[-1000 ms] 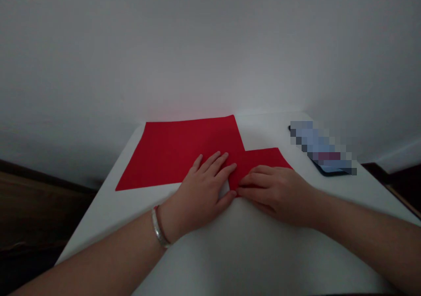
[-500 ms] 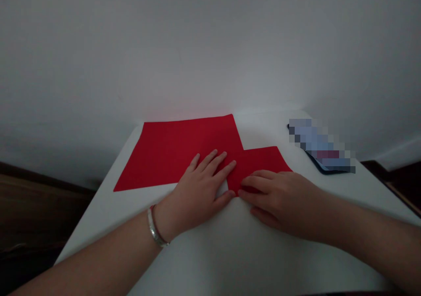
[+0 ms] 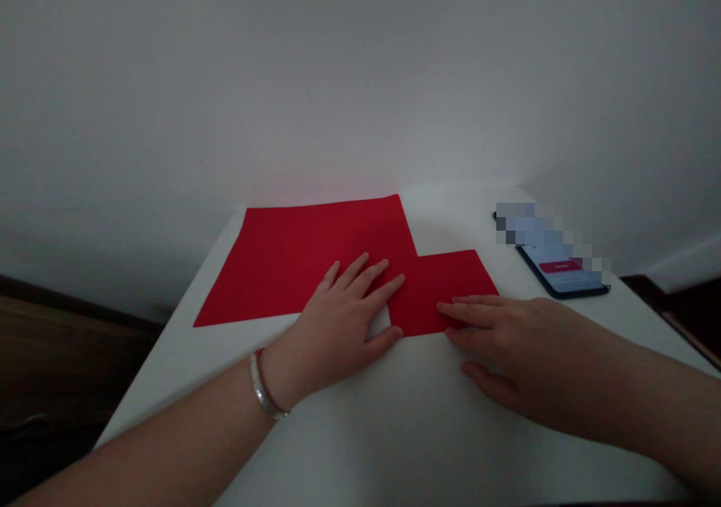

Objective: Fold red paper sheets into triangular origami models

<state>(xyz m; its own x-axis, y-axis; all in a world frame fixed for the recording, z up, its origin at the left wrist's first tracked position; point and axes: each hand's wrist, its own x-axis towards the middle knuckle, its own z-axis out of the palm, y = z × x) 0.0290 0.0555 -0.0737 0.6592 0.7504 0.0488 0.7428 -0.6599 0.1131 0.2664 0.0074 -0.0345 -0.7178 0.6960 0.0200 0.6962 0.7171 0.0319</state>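
Where the surface is nearest, both bare forearms come in over it, on the near side of the large red sheet. Silver bracelet on left wrist, also short of the sheet. Right hand near and to the right of the sheet: fingers straight, loosely together, thumb well apart, palm down. Its fingertips touch the small red piece close to that piece's near edge. Left hand lies across the sheet's near edge, fingers spread wide and flat on the red, thumb tip at the small piece's near left corner. Small piece lies flat, meeting the sheet at the sheet's near right corner; cannot tell if they are one folded piece or two. Large sheet itself flat on the surface, its far edge close to the wall. Phone lies screen up, well right of the sheet, partly pixelated, red patch on screen. Wall rises behind the sheet, pale grey, dim.
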